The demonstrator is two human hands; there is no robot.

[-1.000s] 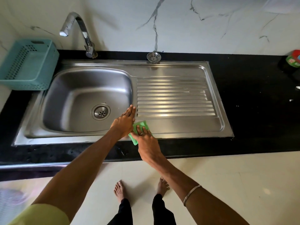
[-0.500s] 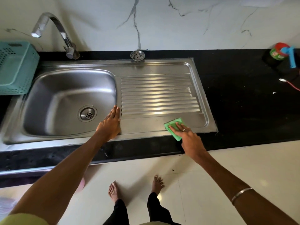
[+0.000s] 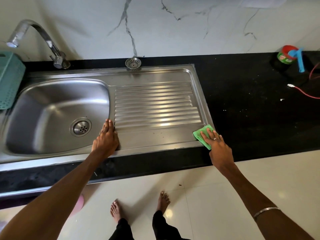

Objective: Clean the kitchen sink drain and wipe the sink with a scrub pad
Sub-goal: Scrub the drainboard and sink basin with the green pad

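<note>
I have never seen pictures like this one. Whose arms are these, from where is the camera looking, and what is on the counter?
A person wears the camera on the head, so you look down at that person's own arms and bare feet. The right hand presses a green scrub pad flat on the steel sink, at the draining board's near right corner. The left hand rests flat beside the basin. A loose drain strainer lies by the wall, a tap and a teal basket stand at the left.

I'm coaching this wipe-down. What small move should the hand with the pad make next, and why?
Probably sweep the pad back left along the drainboard. The right hand presses it at the near right corner, so nothing is left to wipe on that side; the left hand braces by the basin.
</note>
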